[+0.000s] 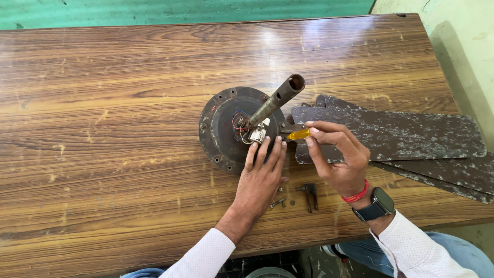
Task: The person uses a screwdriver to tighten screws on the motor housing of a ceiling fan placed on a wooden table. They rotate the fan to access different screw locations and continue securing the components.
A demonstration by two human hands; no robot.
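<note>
2 hands at the fan motor (234, 128): left grip (262, 172) open, flat on its rim; right grip (337, 154) pinching a yellow screwdriver (298, 135).

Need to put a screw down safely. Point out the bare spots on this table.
Bare wood lies left of the round rusty motor housing and behind it to the wooden table's far edge. Crowded: right, under dark worn fan blades; near edge, small screws and pliers.

You have one round fan motor housing (226, 128) at centre, three fan blades (401, 135) at three o'clock, one yellow-handled screwdriver (298, 135), one pair of pliers (310, 193) at five o'clock, two hands.
</note>
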